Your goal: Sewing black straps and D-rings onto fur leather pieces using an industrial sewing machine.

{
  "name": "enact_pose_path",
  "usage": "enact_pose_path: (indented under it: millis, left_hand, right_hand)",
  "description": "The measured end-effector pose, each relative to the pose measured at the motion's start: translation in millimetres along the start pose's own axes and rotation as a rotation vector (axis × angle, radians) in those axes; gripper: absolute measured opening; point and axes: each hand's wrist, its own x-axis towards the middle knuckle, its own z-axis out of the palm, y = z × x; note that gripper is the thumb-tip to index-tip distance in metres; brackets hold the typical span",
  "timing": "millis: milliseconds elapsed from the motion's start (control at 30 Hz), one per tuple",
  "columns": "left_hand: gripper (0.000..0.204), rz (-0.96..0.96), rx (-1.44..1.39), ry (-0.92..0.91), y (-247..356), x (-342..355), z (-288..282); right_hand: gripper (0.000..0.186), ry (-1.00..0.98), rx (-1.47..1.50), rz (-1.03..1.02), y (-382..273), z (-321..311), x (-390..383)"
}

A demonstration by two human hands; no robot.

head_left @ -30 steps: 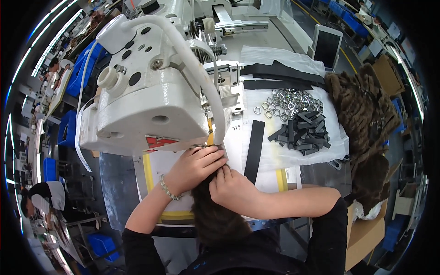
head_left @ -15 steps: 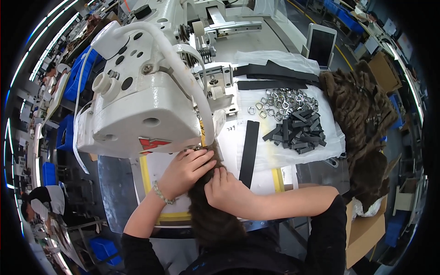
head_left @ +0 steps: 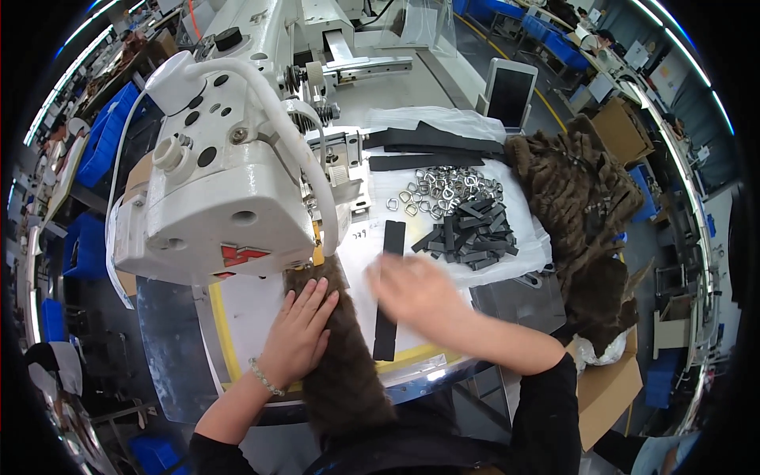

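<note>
Steadying step, I judge: left hand (head_left: pixel 298 336) flat, fingers on brown fur strip (head_left: pixel 346 356) at its right; sewing machine (head_left: pixel 210 202) just ahead. Right hand (head_left: pixel 416 291) blurred; can't tell grip. Next calls for straight alignment.

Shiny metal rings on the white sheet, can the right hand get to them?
Probably yes: the right hand, though blurred, looks close, and the metal rings lie mostly uncovered, just beyond the black pieces.

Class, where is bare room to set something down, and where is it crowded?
Bare: white paper between left yellow tape and left hand; grey tabletop left of that tape. Crowded: white sheeting, under metal rings and black pieces.
</note>
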Motion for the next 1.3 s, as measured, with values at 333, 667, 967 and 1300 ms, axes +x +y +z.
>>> enact_pose_path:
  millis: [333,667,967,1300]
  left_hand:
    - [0.053,0.031,0.016,0.080,-1,-7,-2]
    - [0.043,0.143,-0.010,0.321,0,-15,-14]
    - [0.038,0.089,-0.772,0.366,23,-23,-13]
    - [0.022,0.285,-0.337,0.572,12,-25,-8]
  right_hand:
    - [0.025,-0.302,0.199,0.401,95,-17,-20]
    - [0.017,-0.060,0.512,0.624,72,-29,1]
    - [0.020,0.340,0.675,-0.391,-62,-8,-11]
    - [0.014,0.227,0.212,0.377,97,23,36]
